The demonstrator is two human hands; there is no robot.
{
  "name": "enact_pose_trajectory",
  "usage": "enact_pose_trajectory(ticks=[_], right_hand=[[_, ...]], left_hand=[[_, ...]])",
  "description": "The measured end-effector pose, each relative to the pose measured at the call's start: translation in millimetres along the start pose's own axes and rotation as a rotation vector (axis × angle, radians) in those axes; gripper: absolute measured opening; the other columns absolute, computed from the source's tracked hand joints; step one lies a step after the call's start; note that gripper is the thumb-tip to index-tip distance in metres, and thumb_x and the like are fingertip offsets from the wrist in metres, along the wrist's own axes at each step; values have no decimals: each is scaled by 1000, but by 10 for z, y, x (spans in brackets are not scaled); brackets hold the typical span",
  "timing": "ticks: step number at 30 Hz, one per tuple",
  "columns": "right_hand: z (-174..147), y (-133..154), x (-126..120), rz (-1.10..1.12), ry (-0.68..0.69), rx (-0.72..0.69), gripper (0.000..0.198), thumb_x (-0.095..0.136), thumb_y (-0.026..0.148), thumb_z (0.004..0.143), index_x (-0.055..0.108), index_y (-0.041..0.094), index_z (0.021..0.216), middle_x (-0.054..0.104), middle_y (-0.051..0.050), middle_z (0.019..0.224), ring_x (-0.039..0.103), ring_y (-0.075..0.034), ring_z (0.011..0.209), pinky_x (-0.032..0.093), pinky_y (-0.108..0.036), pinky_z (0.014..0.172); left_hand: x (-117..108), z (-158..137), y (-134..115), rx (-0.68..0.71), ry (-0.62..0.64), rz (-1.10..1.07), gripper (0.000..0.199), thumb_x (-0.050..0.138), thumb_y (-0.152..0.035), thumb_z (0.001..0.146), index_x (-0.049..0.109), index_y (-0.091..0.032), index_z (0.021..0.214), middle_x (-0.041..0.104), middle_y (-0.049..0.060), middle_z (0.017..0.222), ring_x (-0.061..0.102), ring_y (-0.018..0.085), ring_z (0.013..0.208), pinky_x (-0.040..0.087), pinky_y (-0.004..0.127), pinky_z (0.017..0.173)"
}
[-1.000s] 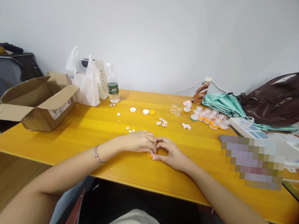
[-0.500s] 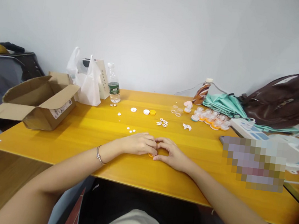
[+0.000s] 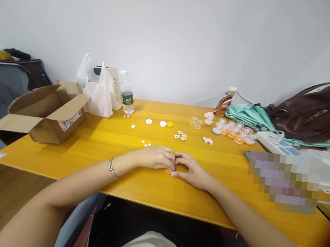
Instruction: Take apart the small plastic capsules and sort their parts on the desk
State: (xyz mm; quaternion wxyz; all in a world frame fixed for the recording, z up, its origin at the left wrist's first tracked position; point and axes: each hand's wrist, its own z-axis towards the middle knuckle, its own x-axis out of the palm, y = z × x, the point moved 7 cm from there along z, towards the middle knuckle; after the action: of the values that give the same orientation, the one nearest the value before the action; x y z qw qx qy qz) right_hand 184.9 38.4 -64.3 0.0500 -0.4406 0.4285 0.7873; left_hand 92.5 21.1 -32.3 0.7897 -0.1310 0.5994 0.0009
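Note:
My left hand and my right hand meet low over the table, fingers bent and closed round a small orange round piece. Most of that piece is hidden; only its near edge shows below my left fingers. Beyond my hands lie several small white discs and white cut-out pieces, with another white cut-out pile to the right. A white ring, a white round part and a yellow round part sit farther back, near clear cups.
Several clear-domed pieces with coloured bases stand at the right, before a brown drink bottle. An open cardboard box, a plastic bag and a water bottle stand left. A power strip lies right.
The whole view has shifted slightly, so things appear a little farther right. Both hands keep nearly the same hold on the orange round piece.

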Motion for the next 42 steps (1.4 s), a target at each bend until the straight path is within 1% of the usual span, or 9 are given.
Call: enact_pose_trajectory(ticks=[6,16,19,22,27,31,35,38,42], right_hand=[[-5,-10,10,-4,4,7,23,65,40,71,65,26,89,53,-4,115,48,-24,111,32,-41,100],[-6,-13,14,-23,1,-12,25,63,39,73,64,23,93,53,-6,115,47,-23,111,32,-42,99],[-8,-15,17,-33,-1,-15,26,63,39,74,64,23,94,52,-7,116,47,-24,111,32,-42,99],[-9,-6,15,-39,3,-16,25,63,38,73,64,23,94,52,-7,116,47,-24,111,32,-42,99],[-8,3,17,-36,17,-27,20,62,38,74,65,24,88,53,-5,116,45,-24,113,31,-42,99],[-12,-31,27,-24,2,-11,26,62,42,74,65,26,94,53,-5,117,46,-24,113,30,-43,100],[-18,-53,30,-2,-16,14,32,62,45,72,65,26,98,52,-6,119,46,-25,114,29,-44,101],[-18,-61,28,15,-15,33,33,62,46,71,65,26,98,52,-6,120,45,-25,115,28,-44,101],[-14,-71,31,26,-9,41,33,63,46,71,65,26,98,52,-6,120,45,-25,115,28,-45,101]], left_hand=[[51,-64,-25,28,3,273,26,37,-23,91,62,-24,92,62,5,96,50,15,88,34,28,72],[101,-101,-55,122,-10,511,25,33,-23,92,58,-20,98,61,6,103,51,13,87,33,27,65],[87,-100,-80,146,-24,530,25,34,-21,92,58,-19,96,61,6,100,51,13,84,34,27,65],[47,-77,-86,114,-44,500,25,36,-26,92,60,-19,92,62,5,97,52,13,80,35,28,67],[12,-15,-71,46,-109,294,25,43,-34,88,62,-17,88,64,6,86,54,12,79,38,25,71],[-122,-46,-18,20,-243,247,21,49,-32,86,62,-16,85,65,5,79,55,12,75,40,24,69],[-416,-292,98,-48,-346,417,17,48,-29,86,61,-17,84,63,4,76,55,11,71,39,25,66],[-532,-578,168,-69,-279,654,17,45,-26,87,60,-17,85,62,3,73,55,12,70,37,25,63],[-444,-907,248,-74,-89,808,18,41,-22,90,57,-16,88,62,5,73,54,12,70,37,26,64]])
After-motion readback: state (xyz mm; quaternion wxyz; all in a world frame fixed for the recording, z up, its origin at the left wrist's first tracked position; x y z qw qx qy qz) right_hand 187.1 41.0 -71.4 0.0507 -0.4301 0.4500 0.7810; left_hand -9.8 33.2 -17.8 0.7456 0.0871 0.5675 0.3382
